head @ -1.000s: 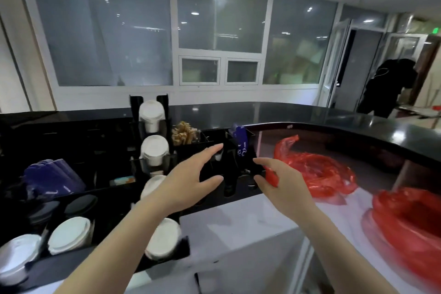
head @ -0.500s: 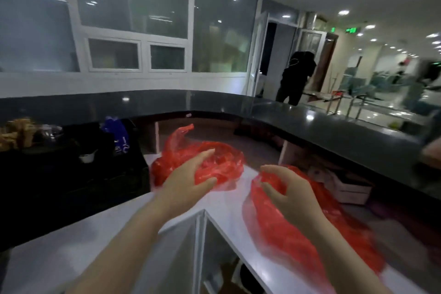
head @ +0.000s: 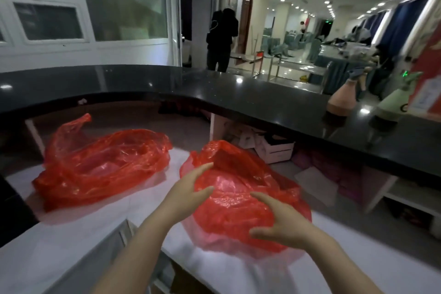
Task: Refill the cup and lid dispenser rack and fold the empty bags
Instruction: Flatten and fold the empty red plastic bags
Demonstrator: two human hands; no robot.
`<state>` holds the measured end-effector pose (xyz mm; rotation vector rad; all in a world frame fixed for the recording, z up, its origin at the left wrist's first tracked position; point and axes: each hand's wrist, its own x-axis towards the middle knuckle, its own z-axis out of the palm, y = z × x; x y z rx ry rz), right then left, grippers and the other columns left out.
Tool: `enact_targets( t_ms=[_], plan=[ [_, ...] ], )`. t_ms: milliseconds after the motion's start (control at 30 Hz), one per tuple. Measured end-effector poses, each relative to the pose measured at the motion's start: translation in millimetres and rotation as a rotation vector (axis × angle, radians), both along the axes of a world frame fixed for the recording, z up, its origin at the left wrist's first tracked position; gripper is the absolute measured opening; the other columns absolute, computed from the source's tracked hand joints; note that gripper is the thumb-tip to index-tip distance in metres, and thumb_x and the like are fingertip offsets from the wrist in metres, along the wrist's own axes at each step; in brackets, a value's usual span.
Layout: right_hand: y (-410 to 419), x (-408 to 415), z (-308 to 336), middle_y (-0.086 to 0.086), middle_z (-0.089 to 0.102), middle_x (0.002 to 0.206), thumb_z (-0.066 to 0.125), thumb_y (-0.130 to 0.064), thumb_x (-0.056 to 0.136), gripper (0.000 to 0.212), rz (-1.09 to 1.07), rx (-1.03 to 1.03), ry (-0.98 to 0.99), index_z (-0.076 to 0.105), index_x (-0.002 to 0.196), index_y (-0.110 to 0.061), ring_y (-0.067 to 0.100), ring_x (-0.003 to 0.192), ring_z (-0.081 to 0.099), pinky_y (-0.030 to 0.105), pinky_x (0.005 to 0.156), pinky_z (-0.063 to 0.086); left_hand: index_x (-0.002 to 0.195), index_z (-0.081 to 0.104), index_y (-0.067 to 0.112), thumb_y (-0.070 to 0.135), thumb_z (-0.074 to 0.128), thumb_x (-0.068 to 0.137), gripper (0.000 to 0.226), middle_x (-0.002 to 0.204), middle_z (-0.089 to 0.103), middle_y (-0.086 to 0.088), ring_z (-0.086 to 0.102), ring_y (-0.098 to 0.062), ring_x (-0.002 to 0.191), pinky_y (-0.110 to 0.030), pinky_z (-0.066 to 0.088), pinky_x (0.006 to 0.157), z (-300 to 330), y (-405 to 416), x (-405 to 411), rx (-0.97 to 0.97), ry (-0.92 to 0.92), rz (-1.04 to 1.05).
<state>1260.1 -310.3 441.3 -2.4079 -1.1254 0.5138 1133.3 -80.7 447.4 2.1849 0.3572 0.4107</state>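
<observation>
A crumpled red plastic bag (head: 241, 200) lies on the white surface (head: 71, 243) directly ahead of both hands, apparently empty. The left hand (head: 188, 194) touches its left edge with relaxed fingers; the right hand (head: 279, 224) hovers spread over its near right side, grasping nothing. A second red bag (head: 102, 162) lies farther left, sagging open.

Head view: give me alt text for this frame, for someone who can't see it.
Two bare hands, the left hand and the right hand, reach with spread fingers onto a crumpled red plastic bag on a white counter. A second red bag lies to its left. Behind runs a curved black countertop, with a person in black near a doorway.
</observation>
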Motion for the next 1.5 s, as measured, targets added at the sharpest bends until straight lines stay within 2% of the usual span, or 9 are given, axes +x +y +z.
enact_targets(
  t_ms=[367, 667, 767, 867, 967, 1133, 1200, 1300, 1500],
  plan=[
    [40, -6, -91, -0.005, -0.012, 0.160, 0.063, -0.019, 0.080, 0.103, -0.240, -0.210, -0.093, -0.010, 0.146, -0.051, 0.032, 0.139, 0.025, 0.042, 0.106, 0.038, 0.150, 0.019, 0.038, 0.041, 0.069, 0.080, 0.087, 0.161, 0.009, 0.002, 0.002, -0.022, 0.148, -0.053, 0.005, 0.118, -89, 8, 40, 0.290, 0.433, -0.159],
    [53, 4, -99, 0.004, 0.062, 0.118, 0.050, -0.010, 0.076, 0.047, -0.441, -0.111, -0.124, 0.059, 0.120, -0.025, 0.028, 0.108, 0.058, 0.036, 0.089, 0.047, 0.152, 0.014, 0.032, 0.029, 0.067, 0.083, 0.087, 0.161, 0.005, 0.000, -0.002, -0.021, 0.148, -0.039, 0.000, 0.118, -108, 19, 51, 0.381, 0.206, -0.052],
    [62, 4, -90, -0.001, 0.069, 0.082, 0.056, -0.017, 0.082, 0.010, -0.695, 0.195, 0.056, 0.065, 0.086, -0.017, 0.023, 0.081, 0.063, 0.035, 0.071, 0.048, 0.151, 0.016, 0.029, 0.030, 0.072, 0.081, 0.090, 0.158, 0.007, 0.006, -0.003, -0.004, 0.145, -0.028, 0.004, 0.116, -107, 12, 47, 0.155, -0.117, 0.177],
    [72, 4, -72, -0.008, 0.065, 0.061, 0.055, -0.017, 0.088, 0.021, -0.922, 0.569, 0.376, 0.066, 0.070, -0.017, 0.013, 0.064, 0.060, 0.018, 0.055, 0.047, 0.151, 0.016, 0.025, 0.031, 0.075, 0.080, 0.093, 0.157, 0.013, 0.007, 0.010, 0.006, 0.140, -0.023, 0.021, 0.111, -102, 1, 47, -0.329, -0.096, 0.212],
    [76, -1, -61, 0.003, 0.072, 0.071, 0.061, -0.022, 0.090, 0.015, -0.888, 0.717, 0.705, 0.072, 0.084, -0.013, 0.016, 0.066, 0.068, 0.025, 0.064, 0.054, 0.151, 0.020, 0.023, 0.025, 0.067, 0.088, 0.078, 0.148, 0.036, -0.003, 0.052, -0.016, 0.119, -0.035, 0.045, 0.094, -96, -18, 47, -0.805, 0.168, 0.060],
    [67, -19, -54, 0.022, 0.068, 0.110, 0.058, -0.001, 0.082, 0.035, -0.502, 0.959, 1.181, 0.065, 0.116, -0.003, 0.030, 0.095, 0.068, 0.039, 0.083, 0.056, 0.122, 0.058, 0.015, 0.016, 0.066, 0.089, 0.034, 0.099, 0.073, -0.006, 0.069, -0.015, 0.073, -0.023, 0.051, 0.052, -90, -34, 45, -1.107, 0.224, -0.101],
    [59, -20, -55, 0.009, 0.069, 0.113, 0.050, 0.010, 0.083, 0.051, -0.541, 0.875, 0.926, 0.062, 0.123, -0.018, 0.012, 0.090, 0.068, 0.027, 0.072, 0.056, 0.114, 0.063, 0.009, 0.011, 0.067, 0.088, 0.027, 0.094, 0.074, -0.010, 0.070, -0.017, 0.072, -0.021, 0.050, 0.050, -86, -34, 45, -1.073, 0.180, -0.042],
    [38, -15, -55, -0.004, 0.052, 0.136, 0.068, -0.006, 0.077, 0.067, -0.518, 0.434, 0.192, 0.048, 0.138, -0.027, 0.007, 0.117, 0.053, 0.033, 0.099, 0.046, 0.107, 0.066, 0.008, 0.009, 0.065, 0.088, 0.019, 0.089, 0.074, -0.012, 0.071, -0.020, 0.072, -0.025, 0.054, 0.053, -85, -31, 42, -1.070, 0.121, 0.045],
    [11, -24, -80, 0.003, 0.066, 0.068, 0.065, -0.009, 0.079, 0.009, -0.648, 0.327, 0.143, 0.065, 0.074, -0.017, 0.022, 0.066, 0.064, 0.034, 0.065, 0.054, 0.101, 0.070, 0.011, 0.018, 0.064, 0.089, 0.015, 0.087, 0.075, -0.010, 0.072, -0.025, 0.083, -0.030, 0.058, 0.067, -101, -7, 34, -0.943, 0.090, 0.142]
  ],
)
